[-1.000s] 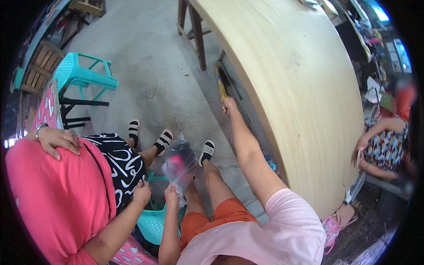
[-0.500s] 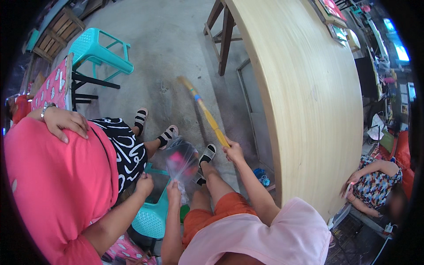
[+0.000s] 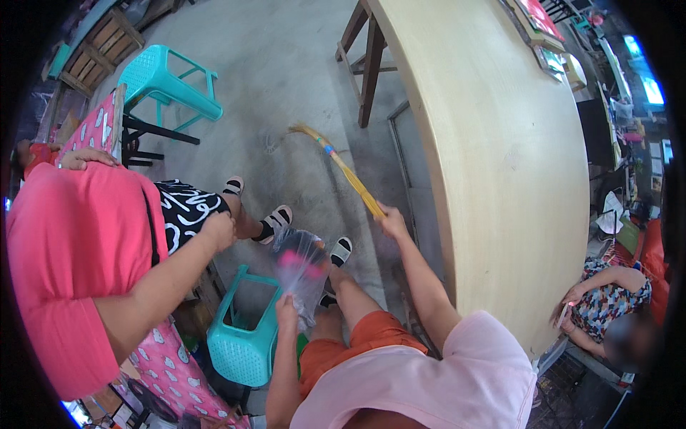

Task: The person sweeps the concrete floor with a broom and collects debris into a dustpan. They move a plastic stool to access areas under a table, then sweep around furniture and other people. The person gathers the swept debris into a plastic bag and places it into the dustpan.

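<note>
My right hand (image 3: 389, 220), held out over the floor beside the long table, is closed round the yellow handle of a thin broom (image 3: 351, 180). The broom slants away to the far left, and its frayed bristle end is at or near the concrete floor. In front of my lap, my left hand (image 3: 286, 309) grips a clear plastic bag (image 3: 309, 286) by a gathered part. Something bright pink shows through the plastic; I cannot make out what it is. The bag hangs over my feet, right of a turquoise stool (image 3: 243, 355).
A person in a pink shirt (image 3: 86, 243) stands close on my left, a hand near my bag. The pale wooden table (image 3: 514, 179) runs along my right. Farther off are another turquoise stool (image 3: 161, 79) and a wooden crate (image 3: 100, 53). A seated person (image 3: 607, 286) holds a phone at far right.
The broom's bristle end has dropped from a blurred swing and now appears sharp. The person on my left has turned and drawn an arm away from the bag. My left hand keeps its grip.
</note>
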Available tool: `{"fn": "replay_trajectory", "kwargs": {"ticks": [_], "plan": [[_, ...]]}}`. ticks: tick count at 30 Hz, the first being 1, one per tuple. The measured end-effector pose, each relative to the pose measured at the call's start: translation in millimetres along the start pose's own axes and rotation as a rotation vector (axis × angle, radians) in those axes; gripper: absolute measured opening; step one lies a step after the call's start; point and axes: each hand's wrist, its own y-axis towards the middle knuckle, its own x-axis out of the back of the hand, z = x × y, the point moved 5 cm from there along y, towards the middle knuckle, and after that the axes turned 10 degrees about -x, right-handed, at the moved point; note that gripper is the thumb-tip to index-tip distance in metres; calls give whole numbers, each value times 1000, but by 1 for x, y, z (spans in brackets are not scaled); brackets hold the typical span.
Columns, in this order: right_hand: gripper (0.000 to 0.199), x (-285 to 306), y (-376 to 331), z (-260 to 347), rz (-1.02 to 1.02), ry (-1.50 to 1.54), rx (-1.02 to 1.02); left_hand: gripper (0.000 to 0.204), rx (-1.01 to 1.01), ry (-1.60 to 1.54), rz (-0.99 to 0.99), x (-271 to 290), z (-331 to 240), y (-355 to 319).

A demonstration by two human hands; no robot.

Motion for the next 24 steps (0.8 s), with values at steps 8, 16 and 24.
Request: {"fn": "replay_trajectory", "kwargs": {"ticks": [8,16,24], "plan": [[43,4,-30,-20,-198,139,-377,32,70,292,63,16,0,-3],[46,-47,-96,-54,334,422,-397,46,-89,808,230,7,-29,6],[52,26,-192,-114,29,593,-489,35,122,1326,393,74,26,52]]}}
